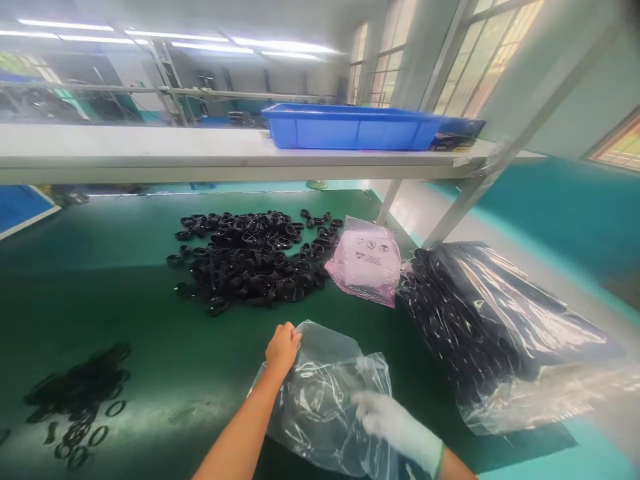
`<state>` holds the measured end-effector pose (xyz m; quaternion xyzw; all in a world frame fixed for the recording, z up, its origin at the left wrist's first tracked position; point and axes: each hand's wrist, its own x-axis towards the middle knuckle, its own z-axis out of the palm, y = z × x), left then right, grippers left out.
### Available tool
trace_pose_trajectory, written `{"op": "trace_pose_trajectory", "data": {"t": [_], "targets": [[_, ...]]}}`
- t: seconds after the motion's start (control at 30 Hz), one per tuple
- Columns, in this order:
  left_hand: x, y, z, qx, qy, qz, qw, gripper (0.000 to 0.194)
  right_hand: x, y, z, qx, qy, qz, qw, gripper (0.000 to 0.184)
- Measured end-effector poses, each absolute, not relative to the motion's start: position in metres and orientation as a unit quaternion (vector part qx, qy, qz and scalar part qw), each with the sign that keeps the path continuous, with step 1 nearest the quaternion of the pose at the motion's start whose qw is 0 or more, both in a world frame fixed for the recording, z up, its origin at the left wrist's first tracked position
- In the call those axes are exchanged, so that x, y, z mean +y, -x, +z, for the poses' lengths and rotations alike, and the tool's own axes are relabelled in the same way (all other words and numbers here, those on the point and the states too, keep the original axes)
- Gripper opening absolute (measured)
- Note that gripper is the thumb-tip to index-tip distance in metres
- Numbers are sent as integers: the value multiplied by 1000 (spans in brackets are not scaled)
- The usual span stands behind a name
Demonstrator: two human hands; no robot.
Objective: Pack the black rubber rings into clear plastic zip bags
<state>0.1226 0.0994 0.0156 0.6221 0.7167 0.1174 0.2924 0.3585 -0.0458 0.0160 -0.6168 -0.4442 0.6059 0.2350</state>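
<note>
A large clear plastic bag [325, 393] lies crumpled at the front of the green table, with a dark shape showing faintly through its left side. My left hand [284, 348], bare, is closed on the bag's upper left edge, fingers pinched together. Over the bag's right part is my right hand [383, 421] in a white glove; motion smears its fingers, so I cannot tell whether they grip the film. Beyond the bag is a heap of black ring-shaped parts [255, 267]. A pink-tinted plastic packet [370, 257] with printed symbols sits to the right of that heap.
At the right stands a stack of black items in clear wrap [480, 320]. Loose black rings [83, 420] lie at the left on the green tabletop [165, 353]. A shelf [150, 147] crosses above, bearing a blue bin [350, 130]; a slanted post [465, 200] supports it at right.
</note>
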Motion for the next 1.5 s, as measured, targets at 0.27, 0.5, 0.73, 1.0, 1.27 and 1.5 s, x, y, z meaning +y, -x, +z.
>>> {"op": "trace_pose_trajectory", "data": {"t": [0.27, 0.5, 0.73, 1.0, 1.27, 1.5], "targets": [[121, -81, 22, 634, -663, 139, 372, 15, -26, -400, 9, -16, 548, 659, 514, 82], [141, -98, 22, 588, -674, 153, 420, 24, -6, -401, 14, -20, 517, 701, 491, 45], [104, -153, 39, 499, -815, 184, 229, 47, -18, -427, 13, 19, 498, 662, 560, 52], [58, -175, -33, 465, -877, 91, 82, 55, -87, -412, 19, -87, 586, 566, 574, 72], [61, -178, -31, 470, -877, 85, 44, 55, -108, -389, 33, -277, 686, 554, 382, 16], [72, -195, -12, 320, -942, 38, 97, 65, -117, -424, 39, -201, 566, 687, 409, 44]]}}
